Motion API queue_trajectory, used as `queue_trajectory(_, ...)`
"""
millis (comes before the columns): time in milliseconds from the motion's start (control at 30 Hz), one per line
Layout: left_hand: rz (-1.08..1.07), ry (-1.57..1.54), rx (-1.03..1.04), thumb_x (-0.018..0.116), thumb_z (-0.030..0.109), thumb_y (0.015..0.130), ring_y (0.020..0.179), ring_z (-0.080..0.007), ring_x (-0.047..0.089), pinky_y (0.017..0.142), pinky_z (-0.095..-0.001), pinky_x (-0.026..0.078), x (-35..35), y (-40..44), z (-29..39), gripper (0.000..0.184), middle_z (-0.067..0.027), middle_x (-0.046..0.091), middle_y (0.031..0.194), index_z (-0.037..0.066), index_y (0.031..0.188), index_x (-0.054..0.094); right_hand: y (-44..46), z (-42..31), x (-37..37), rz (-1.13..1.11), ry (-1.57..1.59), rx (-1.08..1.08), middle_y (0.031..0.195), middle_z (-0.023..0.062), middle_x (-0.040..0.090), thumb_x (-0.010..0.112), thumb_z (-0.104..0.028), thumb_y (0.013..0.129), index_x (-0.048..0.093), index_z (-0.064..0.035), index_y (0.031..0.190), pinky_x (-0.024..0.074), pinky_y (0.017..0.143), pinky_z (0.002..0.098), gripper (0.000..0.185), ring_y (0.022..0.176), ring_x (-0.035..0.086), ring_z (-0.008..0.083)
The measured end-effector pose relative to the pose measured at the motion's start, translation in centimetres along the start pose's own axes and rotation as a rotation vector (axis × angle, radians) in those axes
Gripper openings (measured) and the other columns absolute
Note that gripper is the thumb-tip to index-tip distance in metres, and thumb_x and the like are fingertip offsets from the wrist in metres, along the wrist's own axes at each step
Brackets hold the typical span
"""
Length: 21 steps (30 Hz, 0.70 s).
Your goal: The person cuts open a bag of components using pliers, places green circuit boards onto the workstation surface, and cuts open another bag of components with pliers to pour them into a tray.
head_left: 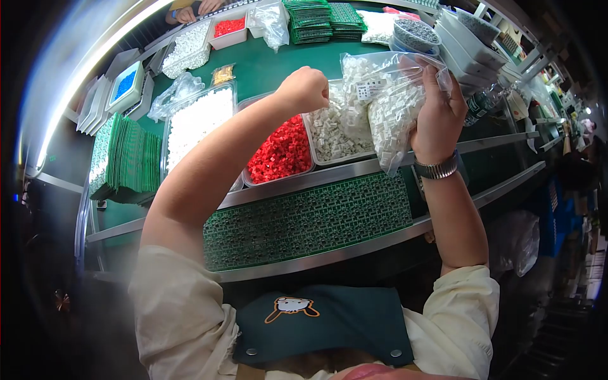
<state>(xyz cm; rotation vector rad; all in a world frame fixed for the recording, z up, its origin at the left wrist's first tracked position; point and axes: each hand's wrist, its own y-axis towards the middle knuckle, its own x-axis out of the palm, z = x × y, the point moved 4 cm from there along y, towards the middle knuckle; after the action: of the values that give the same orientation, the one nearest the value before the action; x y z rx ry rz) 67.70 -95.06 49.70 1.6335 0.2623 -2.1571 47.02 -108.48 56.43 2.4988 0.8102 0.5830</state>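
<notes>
My right hand (438, 120), with a metal watch at the wrist, grips a clear plastic bag (398, 106) of small white connectors. The bag is tilted over a bin of white connectors (330, 134), and it carries a printed label (371, 88). My left hand (304, 90) is closed in a fist above that bin's left side; whatever its fingers may hold is hidden. Just left of it stands a bin of red connectors (280, 152), partly covered by my left forearm. Beneath the bins, a panel of green circuit boards (310, 218) lies between metal rails.
A tray of bright white parts (201, 123) and stacked green boards (130, 155) stand left. More boards (308, 22), red parts (229, 26) and white parts (189, 47) sit at the back. A bottle (481, 104) lies right. Another person's hands (196, 10) show at the top.
</notes>
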Motion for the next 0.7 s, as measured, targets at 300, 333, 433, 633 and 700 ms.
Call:
queue_trajectory(300,0.003,-0.330,-0.099,0.077,0.020,0.079,0.073,-0.0196,0.068,0.071,-0.0315,0.053,-4.4,-1.8,-2.2,0.021,-0.0128,0.074,0.082,0.002,0.091,0.077,0.1,0.3,-0.4,0.003,-0.012,0.005,0.102,0.0091,0.074,0.063,-0.015,0.097,0.070,-0.0002,0.113,0.0476,0.075,0.0282,0.023,0.084,0.064,0.0106)
queue_trajectory(333,-0.015,-0.371,-0.099,0.077,0.020,0.079,0.070,-0.0184,0.068,0.069,-0.0307,0.053,-4.6,-2.2,-2.7,0.022,-0.0130,0.074,0.080,0.001,0.092,0.077,0.0,0.3,-0.3,0.009,-0.014,0.005,0.103,0.0092,0.074,0.063,-0.015,0.098,0.071,-0.0003,0.113,0.0477,0.077,0.0285,0.023,0.085,0.064,0.0113)
queue_trajectory(433,-0.041,-0.294,-0.122,0.077,0.018,0.079,0.072,-0.0196,0.068,0.069,-0.0320,0.054,-5.0,-3.3,-4.5,0.021,-0.0133,0.074,0.082,0.001,0.091,0.077,-0.1,0.1,-0.2,0.010,-0.020,0.004,0.104,0.0093,0.074,0.062,-0.015,0.098,0.071,-0.0006,0.113,0.0478,0.080,0.0290,0.023,0.089,0.066,0.0127)
queue_trajectory(633,0.011,-0.110,-0.163,0.077,0.017,0.077,0.074,-0.0215,0.070,0.071,-0.0334,0.054,-4.6,-4.2,-7.5,0.021,-0.0141,0.074,0.082,0.002,0.092,0.077,-0.1,-0.1,0.1,-0.004,-0.021,0.016,0.107,0.0089,0.074,0.061,-0.016,0.099,0.071,-0.0015,0.114,0.0482,0.084,0.0294,0.023,0.094,0.067,0.0154)
queue_trajectory(700,0.006,-0.117,-0.131,0.076,0.017,0.076,0.076,-0.0250,0.070,0.072,-0.0351,0.055,-3.7,-4.1,-7.1,0.021,-0.0151,0.074,0.084,0.003,0.092,0.077,-0.2,-0.3,0.3,-0.007,-0.026,0.011,0.107,0.0089,0.074,0.061,-0.016,0.099,0.071,-0.0015,0.114,0.0481,0.084,0.0293,0.023,0.094,0.067,0.0153)
